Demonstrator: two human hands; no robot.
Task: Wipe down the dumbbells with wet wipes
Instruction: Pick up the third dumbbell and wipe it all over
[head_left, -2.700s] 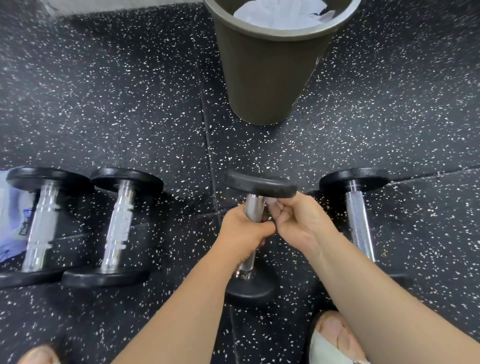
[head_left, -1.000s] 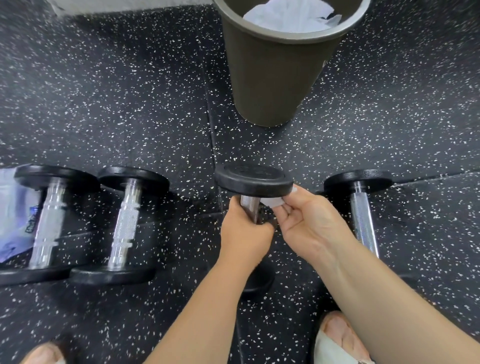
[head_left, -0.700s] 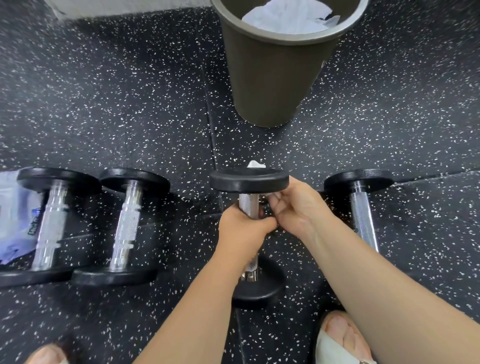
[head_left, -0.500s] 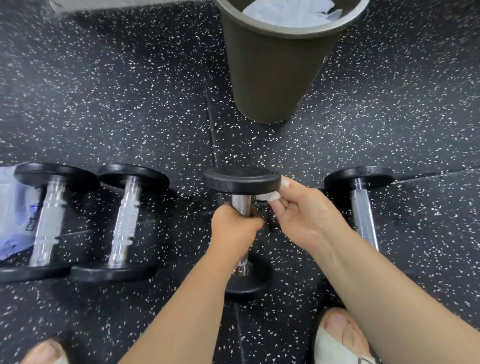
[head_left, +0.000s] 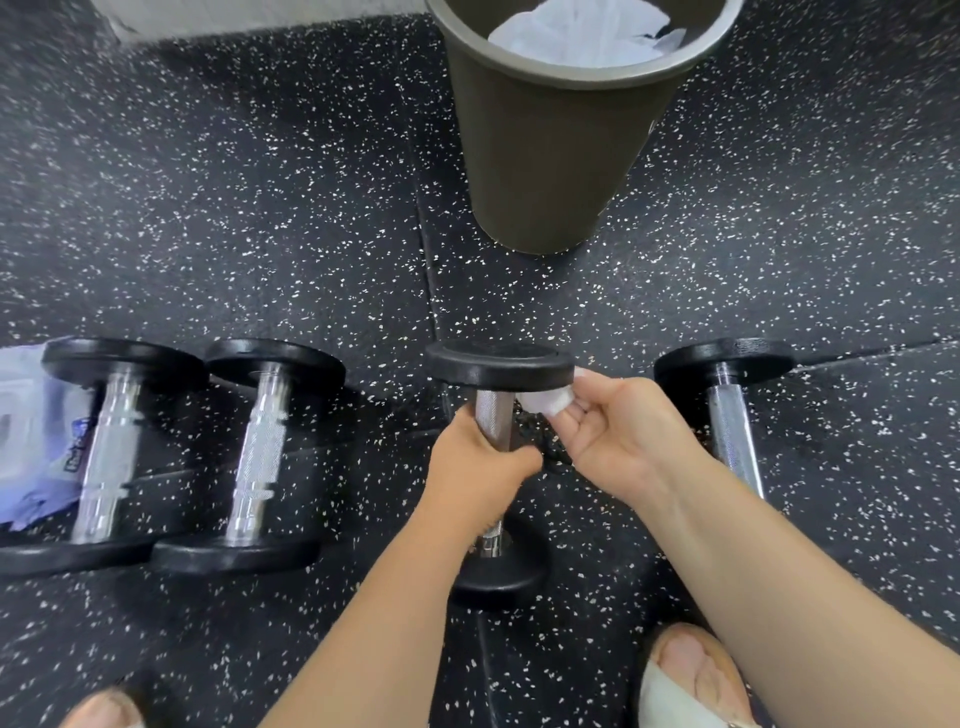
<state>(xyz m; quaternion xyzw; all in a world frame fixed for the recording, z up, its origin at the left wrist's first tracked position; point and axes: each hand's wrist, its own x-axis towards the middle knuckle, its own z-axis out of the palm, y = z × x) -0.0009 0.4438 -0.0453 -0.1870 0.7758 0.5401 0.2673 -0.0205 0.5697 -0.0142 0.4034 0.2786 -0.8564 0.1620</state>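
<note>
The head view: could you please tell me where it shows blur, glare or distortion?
Head view: wide-angle bending curves the floor seam and splays the bin; glare whitens the leftmost dumbbell along its chrome handle; the wipes packet at the left edge is soft; the wet wipe looks nearly blown out.

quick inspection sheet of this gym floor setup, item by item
surface: black speckled rubber floor, seam lines visible
job's things: middle dumbbell held; wet wipe under its far plate; leftmost dumbbell, second dumbbell and right dumbbell lie on the floor; wipes pack far left
clutter: bin holding crumpled white material
hands: left hand grips the middle dumbbell's handle; right hand pinches the wet wipe
cables: nothing seen
surroundings: pale wall base top left; feet at bottom edge
</note>
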